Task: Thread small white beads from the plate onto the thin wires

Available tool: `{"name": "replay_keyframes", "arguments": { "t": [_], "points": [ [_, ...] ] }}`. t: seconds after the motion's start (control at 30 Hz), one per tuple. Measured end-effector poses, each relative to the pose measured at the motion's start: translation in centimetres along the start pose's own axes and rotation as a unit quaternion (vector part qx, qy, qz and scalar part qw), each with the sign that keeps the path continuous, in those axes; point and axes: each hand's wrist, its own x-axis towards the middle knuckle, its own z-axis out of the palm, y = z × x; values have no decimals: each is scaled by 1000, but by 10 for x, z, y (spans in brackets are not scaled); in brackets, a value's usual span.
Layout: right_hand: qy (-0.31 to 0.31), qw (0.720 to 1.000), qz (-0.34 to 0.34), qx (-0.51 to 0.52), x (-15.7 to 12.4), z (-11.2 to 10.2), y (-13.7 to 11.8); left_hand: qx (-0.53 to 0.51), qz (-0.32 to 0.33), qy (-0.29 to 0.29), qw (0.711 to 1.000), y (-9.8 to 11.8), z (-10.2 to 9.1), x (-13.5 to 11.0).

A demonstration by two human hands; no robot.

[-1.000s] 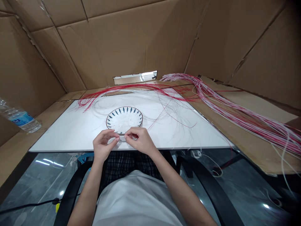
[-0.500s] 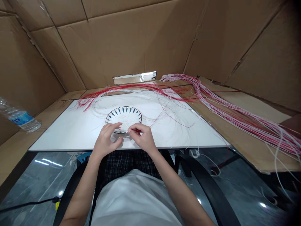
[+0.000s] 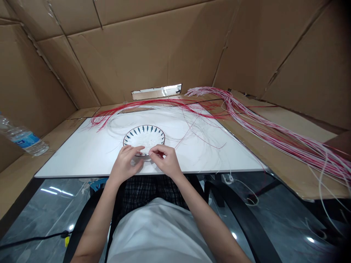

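Note:
A white plate [image 3: 144, 130] with dark blue leaf-like marks and a dark rim sits near the front of the white board. Small pale bits lie in it, too small to name. My left hand [image 3: 127, 162] is at the plate's near left edge, thumb and fingers apart, holding nothing that I can see. At the near right edge, my right hand [image 3: 166, 160] is closed in a pinch. A trace of red shows among its fingers, but what it holds is too small to make out.
Red and white wires [image 3: 142, 103] curve across the back of the white board [image 3: 82, 153]. A thick bundle of pink and white wires [image 3: 260, 131] runs along the cardboard at right. A water bottle [image 3: 26, 140] lies tilted at left. Cardboard walls [image 3: 159, 47] surround the board.
My left thumb and fingers have shifted slightly, with the fingertips a little nearer my right hand. The right hand keeps its pinch in about the same place. The whole view has shifted slightly.

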Motion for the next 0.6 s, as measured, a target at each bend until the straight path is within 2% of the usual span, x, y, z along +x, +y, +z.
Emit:
{"name": "replay_keyframes", "arguments": {
  "t": [0.17,0.43,0.5,0.6],
  "points": [
    [3,1000,2,-1,0,0,0,-80,-37,46,995,-5,3,-4],
    [6,1000,2,-6,0,0,0,-178,-107,82,975,-2,6,-9],
    [4,1000,-2,-6,0,0,0,-215,-127,106,962,-1,8,-10],
    [-4,1000,-12,-1,0,0,-1,-305,-159,155,926,0,8,-12]
  ]
}}
